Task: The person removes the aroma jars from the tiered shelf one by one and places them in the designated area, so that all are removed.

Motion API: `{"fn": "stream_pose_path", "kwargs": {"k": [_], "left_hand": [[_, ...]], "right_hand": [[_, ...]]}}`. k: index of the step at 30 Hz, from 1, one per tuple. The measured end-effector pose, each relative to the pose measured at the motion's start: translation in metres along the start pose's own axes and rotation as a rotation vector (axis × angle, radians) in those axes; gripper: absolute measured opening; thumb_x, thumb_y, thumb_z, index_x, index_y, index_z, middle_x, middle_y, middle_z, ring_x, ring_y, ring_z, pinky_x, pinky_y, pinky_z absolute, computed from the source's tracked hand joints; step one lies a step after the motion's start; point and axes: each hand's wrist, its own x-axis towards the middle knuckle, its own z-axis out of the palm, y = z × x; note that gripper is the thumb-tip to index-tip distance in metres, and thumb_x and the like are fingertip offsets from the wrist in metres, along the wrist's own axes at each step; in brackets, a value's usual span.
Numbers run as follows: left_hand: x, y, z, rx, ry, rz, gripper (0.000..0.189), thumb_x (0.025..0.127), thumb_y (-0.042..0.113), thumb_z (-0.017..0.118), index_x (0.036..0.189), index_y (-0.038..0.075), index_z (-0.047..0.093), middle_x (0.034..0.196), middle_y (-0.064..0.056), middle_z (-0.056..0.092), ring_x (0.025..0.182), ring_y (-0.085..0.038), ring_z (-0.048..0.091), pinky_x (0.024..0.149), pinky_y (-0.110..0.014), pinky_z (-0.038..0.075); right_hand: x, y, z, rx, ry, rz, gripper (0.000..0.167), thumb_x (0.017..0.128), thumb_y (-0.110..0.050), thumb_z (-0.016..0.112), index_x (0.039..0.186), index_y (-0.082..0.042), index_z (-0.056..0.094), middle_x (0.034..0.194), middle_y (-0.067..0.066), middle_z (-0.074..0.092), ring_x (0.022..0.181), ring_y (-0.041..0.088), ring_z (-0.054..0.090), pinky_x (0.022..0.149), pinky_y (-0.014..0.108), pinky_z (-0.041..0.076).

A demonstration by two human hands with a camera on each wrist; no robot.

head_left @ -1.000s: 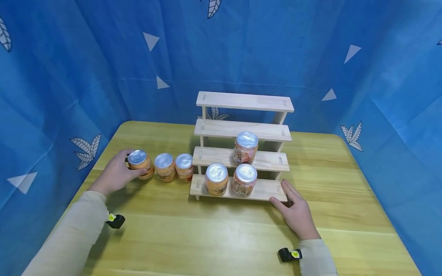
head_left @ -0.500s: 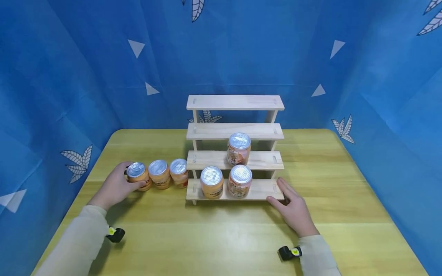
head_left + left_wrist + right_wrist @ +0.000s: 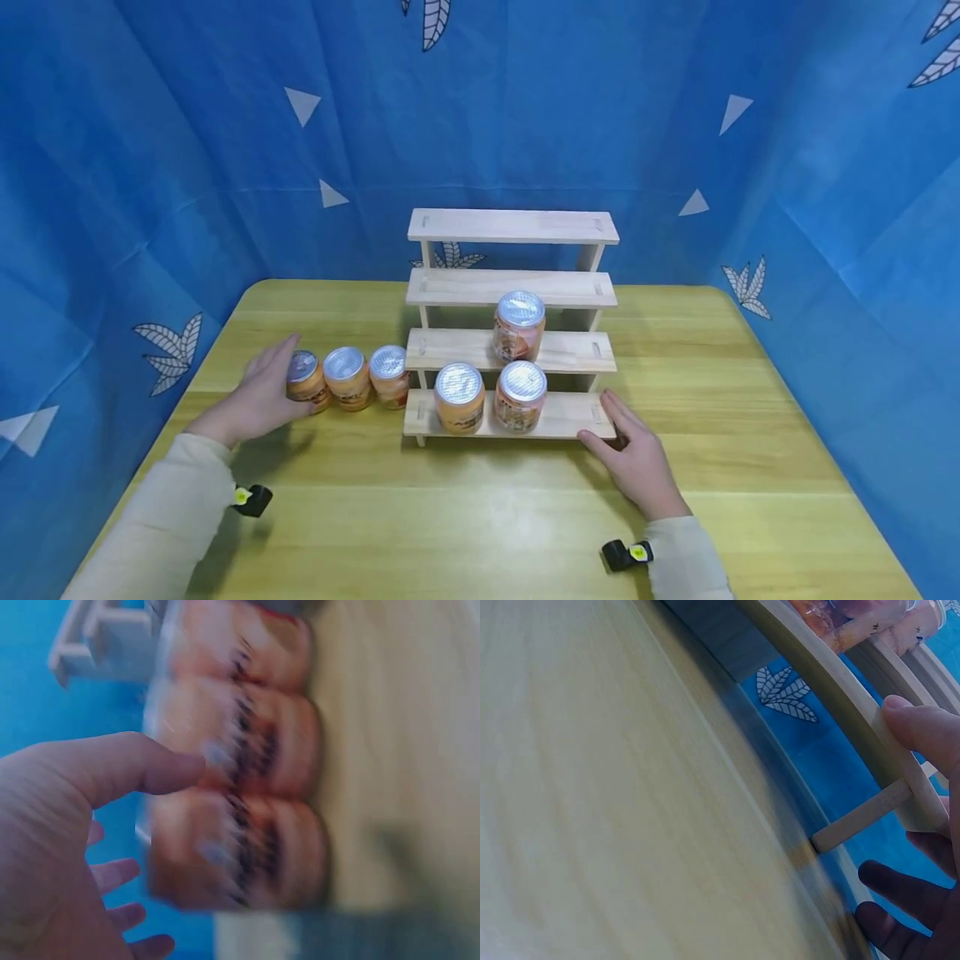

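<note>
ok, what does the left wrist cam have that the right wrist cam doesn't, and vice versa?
Only left wrist: the left hand, and a row of three orange jars, side by side on the table, blurred.

Only right wrist: the right hand, plus upper jars, cut off by the top edge, and a leaf print.

Both: parts of the wooden rack, the blue curtain and the table.

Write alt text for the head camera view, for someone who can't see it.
A person's left hand is at the leftmost of three jars in a row on a table; the right hand holds the lowest shelf of a four-tier wooden rack bearing three more jars.
</note>
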Motion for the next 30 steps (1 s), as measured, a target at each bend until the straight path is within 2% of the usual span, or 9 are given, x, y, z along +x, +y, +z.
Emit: {"fn": "stream_pose_path", "kwargs": {"k": [2,5,9,13,19,23,30], "left_hand": [[0.002,0.018,-0.005,0.027,0.014,0.043,0.105,0.086,0.016,0.075,0.161,0.002,0.003,0.161,-0.033,0.012,0.144,-0.057,0.006,0.110,-0.074,0.012],[0.006,0.048,-0.010,0.059,0.064,0.110,0.092,0.091,0.018,0.070,0.162,0.006,0.013,0.161,-0.027,0.019,0.144,-0.051,0.013,0.109,-0.071,0.019],[0.016,0.088,-0.009,0.062,0.128,0.193,0.077,0.097,0.034,0.067,0.159,0.009,0.027,0.158,-0.019,0.029,0.143,-0.042,0.022,0.109,-0.066,0.027],[0.024,0.119,-0.001,0.028,0.145,0.255,0.071,0.098,0.045,0.063,0.155,0.011,0.038,0.155,-0.012,0.036,0.143,-0.035,0.028,0.110,-0.063,0.031],[0.038,0.151,0.014,0.013,0.082,0.351,0.066,0.098,0.045,0.062,0.154,0.015,0.040,0.155,-0.007,0.039,0.144,-0.030,0.030,0.113,-0.059,0.032],[0.047,0.165,0.019,-0.003,0.077,0.369,0.066,0.099,0.047,0.061,0.153,0.015,0.041,0.154,-0.004,0.040,0.144,-0.029,0.031,0.113,-0.058,0.033],[0.058,0.180,0.029,-0.028,0.074,0.395,0.068,0.098,0.046,0.062,0.153,0.013,0.041,0.153,-0.003,0.042,0.141,-0.026,0.037,0.112,-0.053,0.036]], "right_hand": [[-0.001,0.001,0.000,0.001,0.005,0.007,0.085,0.088,-0.052,0.073,0.152,-0.004,0.043,0.159,0.011,0.037,0.146,0.035,0.034,0.116,0.049,0.031],[-0.003,0.001,-0.001,0.003,0.012,0.012,0.085,0.088,-0.053,0.073,0.152,-0.005,0.043,0.159,0.012,0.037,0.146,0.036,0.035,0.116,0.051,0.031],[-0.003,0.001,0.000,0.010,0.018,0.016,0.085,0.089,-0.053,0.073,0.152,-0.005,0.043,0.159,0.012,0.037,0.146,0.036,0.034,0.116,0.052,0.031],[-0.004,0.000,0.005,0.028,0.006,0.017,0.087,0.088,-0.055,0.072,0.152,-0.004,0.043,0.159,0.011,0.037,0.146,0.034,0.033,0.116,0.051,0.031],[-0.006,-0.001,0.007,0.028,0.009,0.018,0.087,0.088,-0.057,0.071,0.152,-0.004,0.043,0.159,0.010,0.037,0.146,0.033,0.034,0.117,0.050,0.030],[-0.005,-0.001,0.006,0.021,-0.002,0.021,0.088,0.089,-0.058,0.069,0.153,-0.005,0.042,0.160,0.009,0.036,0.147,0.033,0.033,0.117,0.050,0.029],[-0.003,-0.002,-0.001,0.022,-0.009,0.002,0.087,0.090,-0.058,0.069,0.153,-0.004,0.042,0.160,0.010,0.036,0.147,0.033,0.032,0.116,0.051,0.030]]}}
